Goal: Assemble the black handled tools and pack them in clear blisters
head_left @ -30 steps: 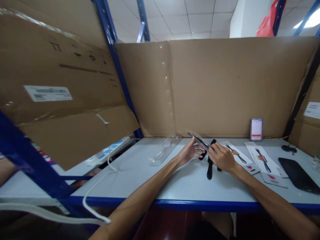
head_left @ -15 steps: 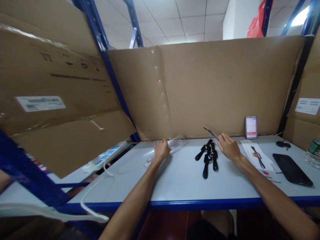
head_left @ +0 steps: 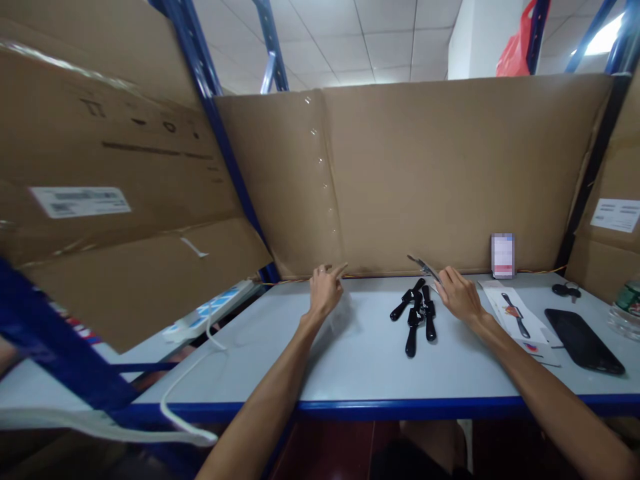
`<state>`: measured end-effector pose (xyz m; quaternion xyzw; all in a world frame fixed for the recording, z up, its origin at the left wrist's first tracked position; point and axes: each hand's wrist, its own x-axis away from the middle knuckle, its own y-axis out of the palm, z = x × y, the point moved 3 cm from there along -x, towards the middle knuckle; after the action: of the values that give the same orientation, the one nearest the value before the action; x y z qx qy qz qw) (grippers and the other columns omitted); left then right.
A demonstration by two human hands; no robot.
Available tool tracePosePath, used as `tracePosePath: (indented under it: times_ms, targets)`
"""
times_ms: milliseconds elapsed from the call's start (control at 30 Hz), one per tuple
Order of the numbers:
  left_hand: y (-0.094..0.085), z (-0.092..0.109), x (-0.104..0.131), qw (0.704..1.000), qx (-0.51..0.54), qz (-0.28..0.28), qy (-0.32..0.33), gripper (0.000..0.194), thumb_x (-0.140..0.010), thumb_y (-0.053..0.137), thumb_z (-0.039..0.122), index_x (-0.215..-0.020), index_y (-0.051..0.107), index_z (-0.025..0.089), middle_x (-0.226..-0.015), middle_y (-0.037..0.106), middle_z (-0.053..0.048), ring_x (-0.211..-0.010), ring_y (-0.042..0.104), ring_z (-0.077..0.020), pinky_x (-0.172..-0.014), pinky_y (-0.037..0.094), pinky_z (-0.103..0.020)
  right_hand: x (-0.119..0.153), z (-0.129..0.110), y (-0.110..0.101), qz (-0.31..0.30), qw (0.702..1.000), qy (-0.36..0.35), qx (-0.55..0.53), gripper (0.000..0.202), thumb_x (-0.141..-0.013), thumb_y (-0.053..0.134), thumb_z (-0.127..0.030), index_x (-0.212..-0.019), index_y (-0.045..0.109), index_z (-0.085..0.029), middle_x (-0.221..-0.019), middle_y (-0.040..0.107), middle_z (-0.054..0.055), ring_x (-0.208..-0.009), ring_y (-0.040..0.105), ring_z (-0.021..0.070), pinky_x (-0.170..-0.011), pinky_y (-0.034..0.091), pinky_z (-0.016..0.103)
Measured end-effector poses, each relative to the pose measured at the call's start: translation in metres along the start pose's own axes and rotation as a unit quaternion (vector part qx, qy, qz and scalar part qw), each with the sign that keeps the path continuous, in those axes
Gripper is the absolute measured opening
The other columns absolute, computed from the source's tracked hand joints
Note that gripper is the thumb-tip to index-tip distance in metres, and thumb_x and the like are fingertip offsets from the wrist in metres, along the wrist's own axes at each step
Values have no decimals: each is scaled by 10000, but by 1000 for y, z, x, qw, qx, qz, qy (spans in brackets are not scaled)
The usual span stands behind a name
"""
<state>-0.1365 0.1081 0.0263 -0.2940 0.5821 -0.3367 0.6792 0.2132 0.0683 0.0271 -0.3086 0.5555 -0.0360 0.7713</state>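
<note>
My left hand (head_left: 326,289) is raised over the left-middle of the table, with its index finger stretched out toward the cardboard at the back. Nothing solid shows in its grasp. Closed around a thin grey metal piece (head_left: 424,265), my right hand (head_left: 457,292) is at the back right of the table. That piece is long and narrow and points up to the left; its exact kind is unclear. Between my hands lies a small loose pile of black-handled pieces (head_left: 416,317), each with a rounded handle, nearer my right hand.
A printed sheet (head_left: 500,300) with a tool picture lies to the right. Beyond it are a black phone (head_left: 584,339), keys (head_left: 567,290) and a bottle (head_left: 629,299). An upright screen (head_left: 503,255) leans at the back. Cardboard (head_left: 450,173) walls the table; a power strip (head_left: 215,310) sits left.
The clear plastic bag at my left hand is no longer distinctly visible. My left hand has shifted slightly up, its index finger now extended. My right hand keeps its hold almost in place.
</note>
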Motion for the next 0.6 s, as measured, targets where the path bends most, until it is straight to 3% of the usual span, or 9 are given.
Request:
tracePosePath:
  times_ms: [100,233,333,433,467,533,600]
  targets:
    - [-16,16,2,999,53,8,-11,383,-964,465,363,-1236,721,278,-1208,638,-141,-1136,560,-311,-957,461,-456,0,-2,1,-1,1000,1,-1,174,-1029,437,-247,-908,551,-192,-870,608,63,-827,569,197,-621,349,293]
    - [-34,54,18,986,144,41,75,315,-946,507,348,-1051,769,207,-1118,679,-122,-1090,587,-280,-977,455,-429,0,-4,1,-3,1000,5,-3,186,-1032,436,-256,-897,548,-194,-870,603,60,-833,564,193,-601,335,290]
    - [-37,93,44,932,318,39,169,325,-978,460,336,-1022,752,202,-1028,704,-92,-1001,637,-217,-922,490,-354,0,-8,-3,8,1000,4,0,214,-1038,418,-258,-881,549,-196,-855,596,62,-824,556,192,-600,331,288]
    - [-26,123,63,888,431,-48,155,374,-1006,415,394,-1147,707,207,-973,732,-71,-881,681,-188,-805,533,-310,-2,-12,-9,31,1000,2,1,241,-1045,411,-266,-858,547,-196,-824,585,57,-796,548,187,-620,343,285]
    - [-21,126,63,892,422,-66,148,382,-1009,406,399,-1171,694,206,-985,737,-75,-885,686,-190,-807,535,-313,-2,-14,-11,38,999,1,1,246,-1046,412,-267,-852,545,-196,-817,582,55,-788,546,185,-627,349,284]
    - [-13,117,53,935,320,-56,140,337,-984,461,382,-1094,721,199,-1079,730,-106,-1015,667,-227,-909,507,-355,-4,-16,-13,48,999,-3,-2,244,-1045,418,-266,-847,543,-195,-812,580,51,-777,544,181,-631,353,283]
    - [-7,87,30,981,177,-29,73,307,-935,546,388,-1061,735,182,-1163,702,-154,-1129,624,-292,-986,460,-417,-4,-18,-12,51,999,-8,-6,235,-1041,431,-263,-845,540,-194,-809,579,48,-772,543,178,-615,347,284]
